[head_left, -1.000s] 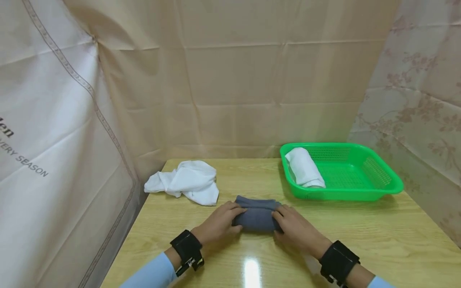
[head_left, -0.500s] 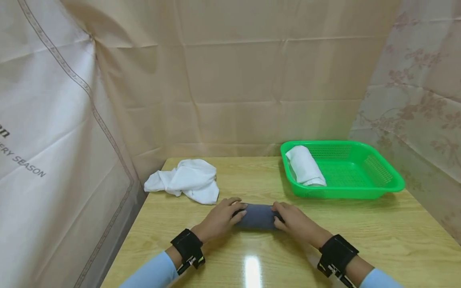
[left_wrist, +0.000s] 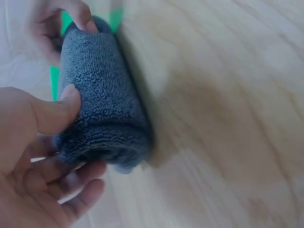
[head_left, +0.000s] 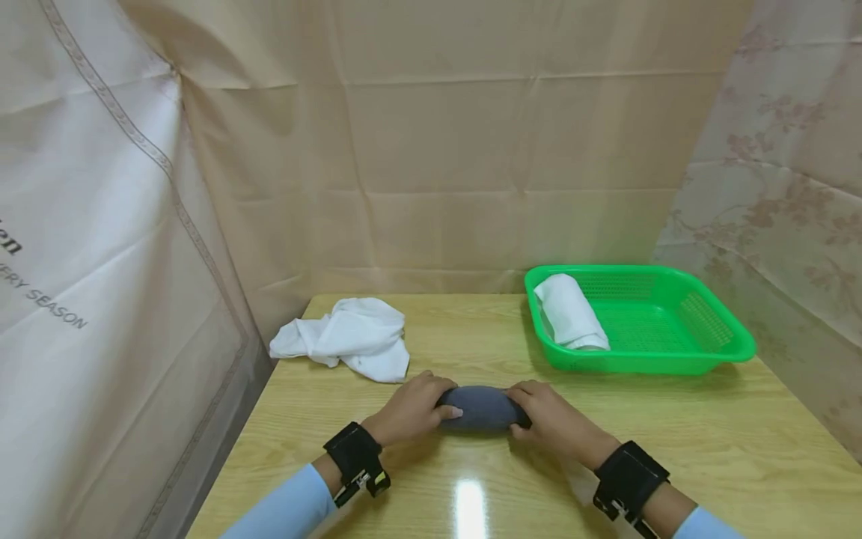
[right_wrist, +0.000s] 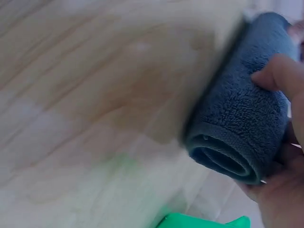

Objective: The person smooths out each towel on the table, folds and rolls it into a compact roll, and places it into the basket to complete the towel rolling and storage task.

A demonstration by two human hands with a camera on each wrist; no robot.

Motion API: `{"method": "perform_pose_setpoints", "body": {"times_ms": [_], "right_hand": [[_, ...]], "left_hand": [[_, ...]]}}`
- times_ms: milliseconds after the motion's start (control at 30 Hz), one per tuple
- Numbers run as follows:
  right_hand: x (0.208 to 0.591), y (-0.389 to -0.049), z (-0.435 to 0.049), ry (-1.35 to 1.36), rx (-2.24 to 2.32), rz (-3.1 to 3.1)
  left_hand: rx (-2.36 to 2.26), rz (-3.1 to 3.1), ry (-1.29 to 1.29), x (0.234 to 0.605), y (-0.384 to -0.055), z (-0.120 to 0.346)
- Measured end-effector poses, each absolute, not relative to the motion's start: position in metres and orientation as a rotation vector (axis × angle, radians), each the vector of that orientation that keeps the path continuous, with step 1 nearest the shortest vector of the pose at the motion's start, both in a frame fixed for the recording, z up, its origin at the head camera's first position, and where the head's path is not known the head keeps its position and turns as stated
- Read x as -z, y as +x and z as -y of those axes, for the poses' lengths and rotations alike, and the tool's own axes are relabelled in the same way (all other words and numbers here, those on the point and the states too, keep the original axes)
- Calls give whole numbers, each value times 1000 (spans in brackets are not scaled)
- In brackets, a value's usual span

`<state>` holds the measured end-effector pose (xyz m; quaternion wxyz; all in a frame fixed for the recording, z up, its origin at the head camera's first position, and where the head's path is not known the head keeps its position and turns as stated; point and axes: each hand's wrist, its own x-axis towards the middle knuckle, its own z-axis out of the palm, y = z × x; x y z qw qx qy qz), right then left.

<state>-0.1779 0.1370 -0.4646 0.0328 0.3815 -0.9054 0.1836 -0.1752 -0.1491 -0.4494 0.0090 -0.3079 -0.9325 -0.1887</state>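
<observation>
My left grip (head_left: 414,408) and my right grip (head_left: 548,419) hold one workpiece jointly: a rolled dark grey towel (head_left: 481,409). The towel lies between the two grips, one end in each, with its middle section exposed. Its long axis runs crosswise from grip to grip.

Left grip: curled around the left end of the towel. The thumb (left_wrist: 70,102) presses on the pile, and the other fingers are bent below the thumb at the end of the roll. The opening is as narrow as the roll permits.

Right grip: curled around the right end. The thumb (right_wrist: 270,76) presses on the outer layer; the remaining fingers are partly hidden behind the roll. The wound layers of the towel show at this end, just beside the grip. I cannot tell whether the underside of the towel bears on the tabletop (head_left: 707,427).

Surrounding items: a crumpled white cloth (head_left: 357,340) lies beyond my left grip and slightly to its left, apart from it. A green basket (head_left: 646,364) stands beyond my right grip and to its right. A rolled white towel (head_left: 571,311) rests inside the basket, along the side nearer my grips. Behind each grip, a black band (head_left: 631,483) encircles the wrist, followed by a light blue sleeve (head_left: 286,505). A beige sheet (head_left: 438,165) hangs past the tabletop's far edge, ahead of both grips.
</observation>
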Motion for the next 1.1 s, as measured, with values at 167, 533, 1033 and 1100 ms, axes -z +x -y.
{"method": "perform_pose_setpoints", "body": {"times_ms": [167, 533, 1033, 1100], "right_hand": [[460, -186, -138, 1215, -823, 2882], [471, -174, -116, 1128, -281, 2857], [487, -211, -110, 1068, -370, 2716], [486, -213, -108, 1062, -434, 2765]], "left_hand": [[619, 2877, -1024, 449, -174, 149], [83, 2866, -1074, 474, -169, 141], [550, 3006, -1035, 476, -212, 140], [614, 3036, -1022, 473, -215, 141]]}}
